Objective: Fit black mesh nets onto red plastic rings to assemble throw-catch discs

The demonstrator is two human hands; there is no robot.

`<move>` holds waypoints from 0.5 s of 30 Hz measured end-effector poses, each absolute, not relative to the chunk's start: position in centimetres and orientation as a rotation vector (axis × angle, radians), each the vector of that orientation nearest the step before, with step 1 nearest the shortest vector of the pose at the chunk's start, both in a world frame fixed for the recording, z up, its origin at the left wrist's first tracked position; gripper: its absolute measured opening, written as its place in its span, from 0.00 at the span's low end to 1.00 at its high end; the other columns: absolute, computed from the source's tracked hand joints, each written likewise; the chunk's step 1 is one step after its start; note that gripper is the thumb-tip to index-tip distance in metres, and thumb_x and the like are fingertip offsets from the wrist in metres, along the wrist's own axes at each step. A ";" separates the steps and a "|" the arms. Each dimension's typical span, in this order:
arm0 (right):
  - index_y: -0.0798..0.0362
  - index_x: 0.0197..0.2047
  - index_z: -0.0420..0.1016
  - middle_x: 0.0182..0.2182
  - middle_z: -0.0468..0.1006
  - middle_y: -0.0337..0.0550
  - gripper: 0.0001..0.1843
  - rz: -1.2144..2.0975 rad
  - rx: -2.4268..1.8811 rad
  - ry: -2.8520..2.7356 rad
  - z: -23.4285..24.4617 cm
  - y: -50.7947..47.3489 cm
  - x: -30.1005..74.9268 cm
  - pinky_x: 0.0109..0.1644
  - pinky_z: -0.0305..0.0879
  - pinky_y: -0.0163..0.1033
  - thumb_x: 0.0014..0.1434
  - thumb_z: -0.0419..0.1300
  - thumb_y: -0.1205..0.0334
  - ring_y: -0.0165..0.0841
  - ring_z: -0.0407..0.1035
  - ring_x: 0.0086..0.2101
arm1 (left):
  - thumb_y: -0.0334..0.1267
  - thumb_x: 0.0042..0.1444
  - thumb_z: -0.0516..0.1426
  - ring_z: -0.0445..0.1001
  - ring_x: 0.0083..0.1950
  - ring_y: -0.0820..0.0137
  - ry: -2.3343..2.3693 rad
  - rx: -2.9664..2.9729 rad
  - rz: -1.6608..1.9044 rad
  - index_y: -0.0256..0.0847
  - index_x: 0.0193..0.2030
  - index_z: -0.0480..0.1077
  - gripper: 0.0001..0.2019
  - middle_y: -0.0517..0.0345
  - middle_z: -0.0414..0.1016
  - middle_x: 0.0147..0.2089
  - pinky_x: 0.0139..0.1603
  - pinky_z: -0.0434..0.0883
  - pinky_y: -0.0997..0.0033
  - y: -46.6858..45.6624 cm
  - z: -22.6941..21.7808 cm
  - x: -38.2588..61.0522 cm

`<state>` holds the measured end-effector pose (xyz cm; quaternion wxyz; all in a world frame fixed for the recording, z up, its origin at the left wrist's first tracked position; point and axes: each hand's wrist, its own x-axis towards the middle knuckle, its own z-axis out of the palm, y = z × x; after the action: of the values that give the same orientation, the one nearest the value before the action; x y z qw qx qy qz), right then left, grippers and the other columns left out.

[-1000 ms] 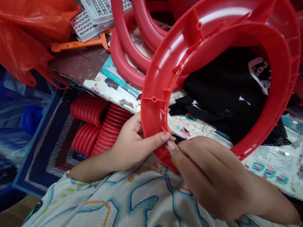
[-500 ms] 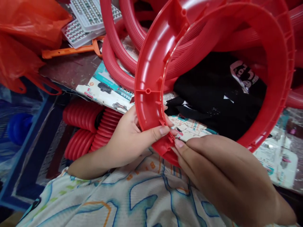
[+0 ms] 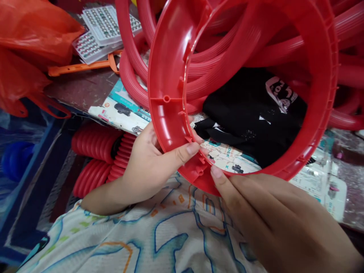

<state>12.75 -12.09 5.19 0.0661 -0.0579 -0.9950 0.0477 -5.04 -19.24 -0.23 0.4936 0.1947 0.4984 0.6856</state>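
Note:
A glossy red plastic ring (image 3: 167,125), hollow like a channel and with small ribs and screw posts inside, is held tilted in front of my body. A thin copper-coloured strip (image 3: 184,81) runs along its inner edge. My left hand (image 3: 155,159) grips the lower left of the ring, thumb on the inner side and fingers behind the rim. My right hand (image 3: 261,204) is closed at the bottom rim, its thumb tip pressed by the inner edge; its other fingertips are hidden. Between both hands, small clips and a post show in the channel.
Ribbed red tubes (image 3: 136,72) lie behind the ring, beside a black cloth (image 3: 250,117) on printed cardboard (image 3: 113,110). At left are an orange bag (image 3: 36,34), bead-filled trays (image 3: 102,24), an orange strap (image 3: 79,68), a blue crate (image 3: 36,151) and stacked red ribbed rings (image 3: 92,142).
The ring has shifted left with my left hand and turned slightly, showing more of its bottom inner edge. My right thumb has come a little away from the clips, along the rim.

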 end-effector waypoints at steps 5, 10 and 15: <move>0.53 0.38 0.71 0.19 0.70 0.35 0.15 0.266 -0.533 -2.848 6.2 -12.8 12.4 0.25 0.60 0.38 0.67 0.44 0.71 0.31 0.66 0.21 | 0.32 0.52 0.65 0.80 0.35 0.72 1.114 0.490 1.672 0.39 0.46 0.70 0.14 0.63 0.77 0.35 0.37 0.81 0.73 -19.2 -0.1 -5.2; 0.50 0.35 0.73 0.27 0.80 0.38 0.09 0.296 -0.740 -2.747 5.2 -14.4 14.2 0.30 0.68 0.39 0.65 0.54 0.64 0.32 0.73 0.28 | 0.29 0.50 0.66 0.79 0.30 0.73 1.077 0.408 1.690 0.37 0.42 0.71 0.13 0.63 0.77 0.32 0.34 0.80 0.73 -19.0 0.3 -5.2; 0.46 0.47 0.76 0.36 0.82 0.39 0.10 0.214 -0.657 -2.673 3.9 -14.8 16.9 0.43 0.74 0.46 0.61 0.61 0.62 0.38 0.75 0.37 | 0.31 0.50 0.66 0.79 0.31 0.71 1.145 0.413 1.724 0.40 0.42 0.72 0.12 0.62 0.77 0.33 0.34 0.81 0.72 -18.8 0.5 -5.3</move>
<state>16.85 -14.78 3.92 0.1892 -0.2338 -0.9507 0.0761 -5.34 -18.84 0.48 0.4931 0.1703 0.4719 0.7107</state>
